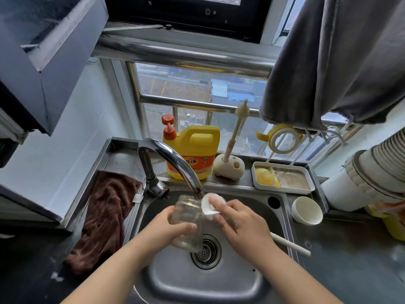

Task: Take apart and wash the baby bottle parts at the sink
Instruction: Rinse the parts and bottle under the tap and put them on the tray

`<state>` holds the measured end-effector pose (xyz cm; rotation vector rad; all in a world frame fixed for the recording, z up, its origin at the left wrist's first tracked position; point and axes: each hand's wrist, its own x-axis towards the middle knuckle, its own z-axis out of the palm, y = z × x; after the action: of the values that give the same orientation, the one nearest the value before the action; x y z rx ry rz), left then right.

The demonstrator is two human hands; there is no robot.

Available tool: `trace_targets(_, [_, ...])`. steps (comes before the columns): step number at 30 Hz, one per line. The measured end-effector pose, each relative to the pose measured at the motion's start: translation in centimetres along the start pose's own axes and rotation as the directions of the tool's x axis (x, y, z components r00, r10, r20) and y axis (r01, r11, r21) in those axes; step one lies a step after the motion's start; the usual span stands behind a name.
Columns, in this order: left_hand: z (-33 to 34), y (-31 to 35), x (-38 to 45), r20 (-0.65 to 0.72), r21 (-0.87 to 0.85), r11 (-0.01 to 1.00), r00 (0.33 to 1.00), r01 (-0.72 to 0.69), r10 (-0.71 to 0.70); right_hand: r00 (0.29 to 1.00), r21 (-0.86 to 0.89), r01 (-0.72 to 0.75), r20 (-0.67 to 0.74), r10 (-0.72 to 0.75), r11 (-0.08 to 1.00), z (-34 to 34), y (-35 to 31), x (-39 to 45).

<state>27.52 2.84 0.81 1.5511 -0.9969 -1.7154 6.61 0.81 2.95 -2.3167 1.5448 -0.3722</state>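
The left hand (175, 227) grips the glass bottle (188, 222). The right hand (238, 222) pinches a white disc (211, 204) under the tap (173, 161). Wet glass could slip and crack.

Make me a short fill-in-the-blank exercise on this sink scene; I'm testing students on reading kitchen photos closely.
1. The left hand grips a clear glass ____ under the faucet.
2. The right hand holds a white disc at the bottle's ____.
3. Behind the faucet stands a ____ detergent jug.
4. The towel draped left of the sink is ____.

Missing words: bottle; mouth; yellow; brown
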Motion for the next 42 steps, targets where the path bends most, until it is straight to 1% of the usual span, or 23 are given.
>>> trace_targets(2, [0.3, 0.3, 0.0, 0.106, -0.127, 0.99, 0.993, 0.059, -0.046, 1.0, 0.111, -0.007, 0.005, 0.007, 0.994, -0.1, -1.0, 0.5])
trace_targets(4, [0.1, 0.5, -0.1, 0.183, -0.229, 0.968, 0.982, 0.099, -0.057, 1.0, 0.174, 0.013, 0.007, -0.014, 0.985, -0.3, -1.2, 0.7])
trace_targets(6, [0.0, 0.4, -0.5, 0.226, -0.29, 0.947, 0.971, 0.14, -0.074, 0.998, 0.249, -0.023, 0.058, 0.009, 0.968, -0.6, -0.6, 0.4])
trace_targets(8, [0.1, 0.2, -0.5, 0.258, -0.314, 0.935, 0.963, 0.164, -0.082, 0.994, 0.274, -0.069, 0.101, 0.043, 0.959, -0.4, -0.1, 0.0])
trace_targets(10, [0.3, 0.0, -0.2, 0.232, -0.277, 0.95, 0.97, 0.142, -0.077, 0.994, 0.273, -0.067, 0.104, 0.04, 0.96, 0.0, -0.4, -0.1])
trace_targets(13, [0.6, -0.4, 0.4, 0.134, -0.238, 0.964, 0.987, 0.121, -0.091, 0.995, 0.287, -0.061, 0.094, 0.035, 0.956, 0.7, -0.6, -0.3])
trace_targets(15, [1.1, -0.3, 0.6, 0.113, -0.23, 0.969, 0.992, 0.086, -0.061, 0.994, 0.298, -0.072, 0.094, 0.045, 0.952, 1.2, -0.9, -0.5])
trace_targets(17, [1.7, 0.0, 0.6, 0.141, -0.154, 0.988, 0.99, 0.007, 0.015, 0.994, 0.308, -0.084, 0.09, 0.059, 0.948, 1.5, -1.5, -0.9])
trace_targets(19, [1.9, 0.8, 0.1, 0.168, -0.087, 0.996, 0.985, -0.033, 0.048, 0.994, 0.271, -0.084, 0.085, 0.063, 0.959, 1.4, -1.5, -1.0])
trace_targets(22, [1.1, 1.0, 0.0, 0.179, -0.124, 0.992, 0.984, 0.028, -0.006, 0.993, 0.148, -0.086, 0.098, 0.072, 0.985, 0.6, 0.3, -0.9])
trace_targets(24, [0.7, 1.1, 0.1, 0.209, -0.117, 0.993, 0.978, 0.031, -0.006, 0.988, 0.137, -0.122, 0.112, 0.107, 0.983, 0.1, 1.0, -0.8])
trace_targets(26, [0.7, 1.5, 0.4, 0.222, -0.108, 0.994, 0.975, 0.017, 0.007, 0.985, 0.196, -0.141, 0.13, 0.117, 0.97, -0.1, 0.6, -0.6])
trace_targets(28, [0.8, 1.8, 0.5, 0.195, -0.12, 0.992, 0.981, 0.034, -0.01, 0.985, 0.296, -0.152, 0.12, 0.121, 0.943, -0.2, 0.3, -0.5])
trace_targets(31, [0.8, 1.8, 0.5, 0.215, -0.194, 0.977, 0.976, 0.089, -0.046, 0.979, 0.476, -0.189, 0.154, 0.13, 0.859, -0.3, 0.8, -0.9])
trace_targets(34, [1.5, 1.8, 0.4, 0.197, -0.23, 0.97, 0.98, 0.076, -0.03, 0.972, 0.616, -0.227, 0.194, 0.134, 0.754, -0.3, 0.7, -1.4])
trace_targets(35, [1.7, 1.7, 0.3, 0.189, -0.241, 0.969, 0.982, 0.057, -0.011, 0.971, 0.626, -0.231, 0.192, 0.139, 0.745, -0.2, 0.6, -1.4])
trace_targets(37, [1.9, 1.3, 0.5, 0.149, -0.266, 0.964, 0.988, -0.001, 0.042, 0.974, 0.607, -0.227, 0.16, 0.162, 0.761, 0.2, 0.5, -1.5])
trace_targets(39, [1.9, 0.8, 0.7, 0.072, -0.292, 0.956, 0.997, -0.019, 0.042, 0.974, 0.577, -0.227, 0.136, 0.182, 0.785, 0.4, 0.4, -1.5])
trace_targets(40, [2.0, 0.6, 0.8, 0.055, -0.308, 0.951, 0.998, -0.014, 0.033, 0.976, 0.552, -0.22, 0.125, 0.181, 0.804, 0.5, 0.2, -1.5])
trace_targets(42, [2.5, 0.6, 0.7, 0.082, -0.291, 0.956, 0.995, -0.028, 0.054, 0.981, 0.513, -0.196, 0.099, 0.169, 0.836, 0.7, -0.2, -1.5])
